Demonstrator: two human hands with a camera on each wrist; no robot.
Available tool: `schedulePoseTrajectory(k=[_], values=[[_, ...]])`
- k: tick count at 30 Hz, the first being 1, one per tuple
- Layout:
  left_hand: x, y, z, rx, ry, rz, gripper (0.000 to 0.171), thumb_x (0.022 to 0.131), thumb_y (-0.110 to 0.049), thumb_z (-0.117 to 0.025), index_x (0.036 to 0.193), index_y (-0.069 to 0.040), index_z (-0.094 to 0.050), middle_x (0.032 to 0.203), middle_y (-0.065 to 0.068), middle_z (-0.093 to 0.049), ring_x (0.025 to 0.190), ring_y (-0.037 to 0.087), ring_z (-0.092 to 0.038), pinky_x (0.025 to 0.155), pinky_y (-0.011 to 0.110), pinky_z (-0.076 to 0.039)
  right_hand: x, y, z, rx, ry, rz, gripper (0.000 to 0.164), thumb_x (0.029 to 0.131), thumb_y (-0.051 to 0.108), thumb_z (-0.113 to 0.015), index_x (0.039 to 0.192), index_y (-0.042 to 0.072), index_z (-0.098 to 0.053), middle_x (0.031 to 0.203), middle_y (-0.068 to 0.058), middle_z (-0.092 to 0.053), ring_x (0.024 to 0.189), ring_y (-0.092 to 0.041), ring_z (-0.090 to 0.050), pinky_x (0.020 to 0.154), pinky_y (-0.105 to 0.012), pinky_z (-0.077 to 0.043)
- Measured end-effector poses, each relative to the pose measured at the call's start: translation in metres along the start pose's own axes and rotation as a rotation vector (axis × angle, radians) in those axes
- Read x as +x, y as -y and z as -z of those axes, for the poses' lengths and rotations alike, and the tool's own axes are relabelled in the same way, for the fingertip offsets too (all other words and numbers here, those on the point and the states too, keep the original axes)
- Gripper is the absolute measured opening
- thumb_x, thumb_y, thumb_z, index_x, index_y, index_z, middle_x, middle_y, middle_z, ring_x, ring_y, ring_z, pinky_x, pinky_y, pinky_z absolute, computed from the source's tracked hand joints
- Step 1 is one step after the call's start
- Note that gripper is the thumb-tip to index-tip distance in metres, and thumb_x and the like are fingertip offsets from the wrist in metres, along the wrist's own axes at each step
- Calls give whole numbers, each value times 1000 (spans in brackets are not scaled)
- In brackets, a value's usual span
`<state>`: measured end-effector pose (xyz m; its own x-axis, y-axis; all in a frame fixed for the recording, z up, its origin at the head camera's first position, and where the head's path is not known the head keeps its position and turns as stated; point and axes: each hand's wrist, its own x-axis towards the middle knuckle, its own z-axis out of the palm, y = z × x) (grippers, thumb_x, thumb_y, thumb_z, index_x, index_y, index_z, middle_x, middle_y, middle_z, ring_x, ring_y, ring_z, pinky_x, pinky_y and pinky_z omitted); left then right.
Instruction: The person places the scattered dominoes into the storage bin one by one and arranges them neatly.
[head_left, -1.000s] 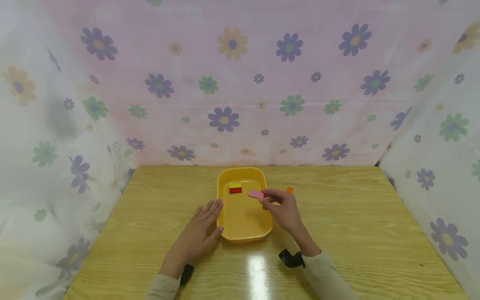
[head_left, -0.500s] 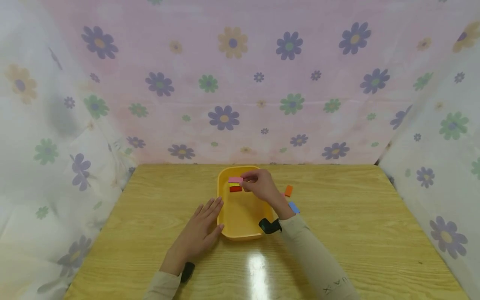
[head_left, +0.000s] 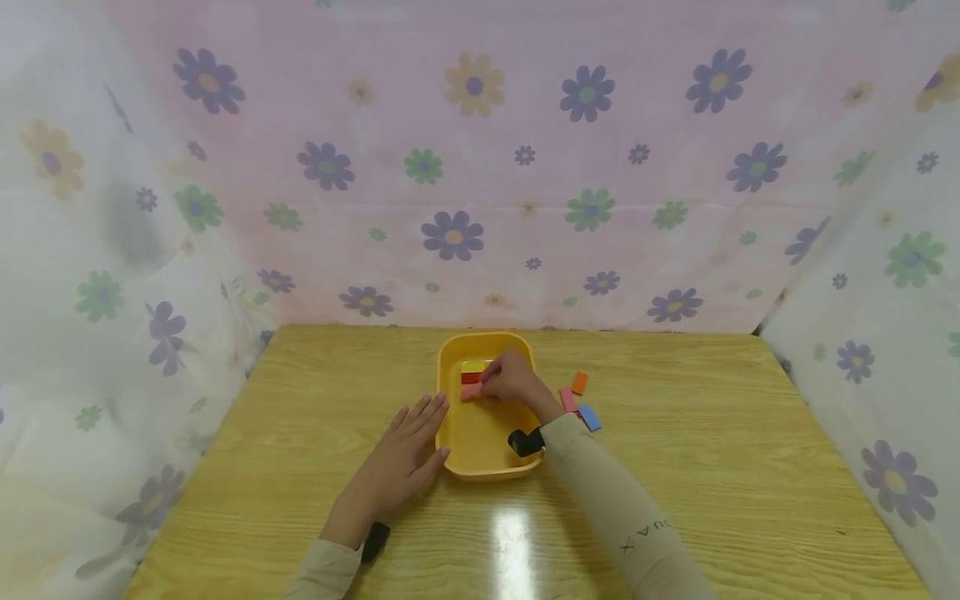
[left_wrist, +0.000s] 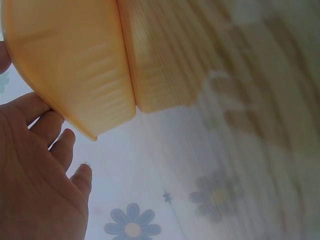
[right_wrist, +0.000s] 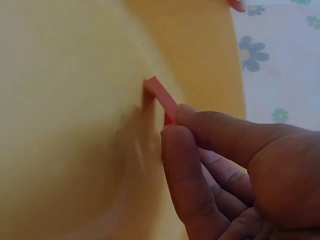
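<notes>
My right hand (head_left: pixel 513 379) reaches into a yellow plastic tray (head_left: pixel 487 473) and pinches a pink flat block (head_left: pixel 471 392) between thumb and fingertips. In the right wrist view the pink block (right_wrist: pixel 163 96) sticks out past the fingertips, low over the tray floor. Just behind it in the tray lie a red block (head_left: pixel 470 377) and a yellow block (head_left: pixel 472 367) side by side, partly covered by the hand. My left hand (head_left: pixel 401 458) touches the tray's left rim with its fingers extended; the left wrist view shows these fingers (left_wrist: pixel 47 125) against the outer rim.
Right of the tray, on the wooden table (head_left: pixel 712 467), lie an orange block (head_left: pixel 580 383), another pink block (head_left: pixel 567 398) and a blue block (head_left: pixel 589 417). A bit of red shows between them. Flower-patterned sheets (head_left: pixel 525 192) enclose the table at the back and sides.
The right hand has carried the pink block leftward across the tray, then brought it down in front of the red and yellow blocks. The left hand stays at the rim.
</notes>
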<state>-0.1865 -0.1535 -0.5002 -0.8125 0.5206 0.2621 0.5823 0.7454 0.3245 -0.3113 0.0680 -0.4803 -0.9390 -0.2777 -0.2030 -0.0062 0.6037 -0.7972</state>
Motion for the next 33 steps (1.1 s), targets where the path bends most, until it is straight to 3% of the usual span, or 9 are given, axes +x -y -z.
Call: schedulePoseTrajectory(k=[6, 15, 23, 33], values=[[0, 1, -1, 3, -5, -5, 63, 98, -47, -36, 149, -13, -21, 155, -1, -18, 142, 22, -15, 113, 50, -16, -1, -4, 0, -30, -5, -52, 20, 69, 13, -82, 83, 4, -71, 73, -5, -66, 64, -18, -59, 59, -25, -51], [1, 0, 0, -1, -9, -4, 62, 98, -45, -36, 149, -11, -23, 155, 0, -18, 142, 23, -16, 113, 51, -16, -2, -7, -2, 15, -17, -30, 19, 69, 10, -81, 79, 0, -68, 66, -7, -66, 57, -17, -61, 55, -26, -52], [1, -1, 1, -9, -14, -7, 62, 98, -44, -39, 148, -11, -24, 154, 1, -21, 142, 23, -17, 112, 52, -17, -2, -3, -4, -45, -17, -95, 16, 73, 13, -79, 76, 4, -67, 63, -6, -64, 55, -17, -59, 52, -24, -49], [1, 0, 0, -3, -10, -9, 63, 98, -45, -38, 148, -10, -24, 154, 2, -21, 142, 24, -17, 112, 52, -17, -6, 1, -4, -96, -31, -85, 15, 74, 11, -77, 71, 3, -65, 58, -8, -63, 50, -16, -54, 47, -22, -45]])
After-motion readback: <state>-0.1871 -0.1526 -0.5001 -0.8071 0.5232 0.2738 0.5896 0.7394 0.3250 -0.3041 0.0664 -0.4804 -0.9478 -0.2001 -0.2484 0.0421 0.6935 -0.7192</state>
